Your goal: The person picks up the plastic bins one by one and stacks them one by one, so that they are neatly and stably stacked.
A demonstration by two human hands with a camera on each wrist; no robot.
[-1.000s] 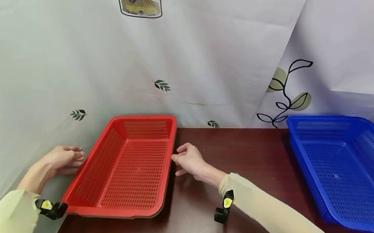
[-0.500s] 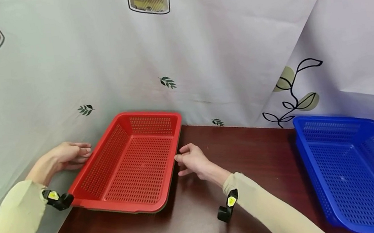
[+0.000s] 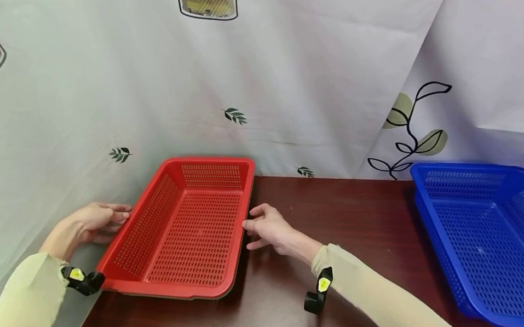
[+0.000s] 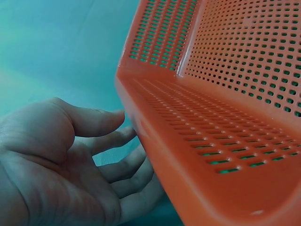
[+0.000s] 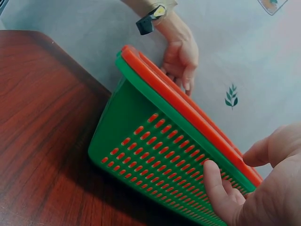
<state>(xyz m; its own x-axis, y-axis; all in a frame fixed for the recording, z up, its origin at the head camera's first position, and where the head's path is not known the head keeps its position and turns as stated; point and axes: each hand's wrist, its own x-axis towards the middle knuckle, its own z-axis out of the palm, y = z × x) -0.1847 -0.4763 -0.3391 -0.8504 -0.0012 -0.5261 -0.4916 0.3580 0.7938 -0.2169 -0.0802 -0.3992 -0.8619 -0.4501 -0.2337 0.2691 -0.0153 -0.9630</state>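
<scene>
evidently the desk (image 3: 342,208) held a cut-off blue basket (image 3: 502,248) at right and, at left, the red basket (image 3: 193,230) nested in a partly hidden green basket (image 5: 134,110); taking hold seemed in hand, left grip (image 3: 93,221) and right grip (image 3: 273,228) relaxed and wide beside them, contact unclear, both needing to close evenly

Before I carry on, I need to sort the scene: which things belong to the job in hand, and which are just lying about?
Seemingly in the job:
left hand
right hand
red basket, between the hands
green basket, outside the red one

Seemingly not:
blue basket, apart from both hands
printed sheet behind
</scene>
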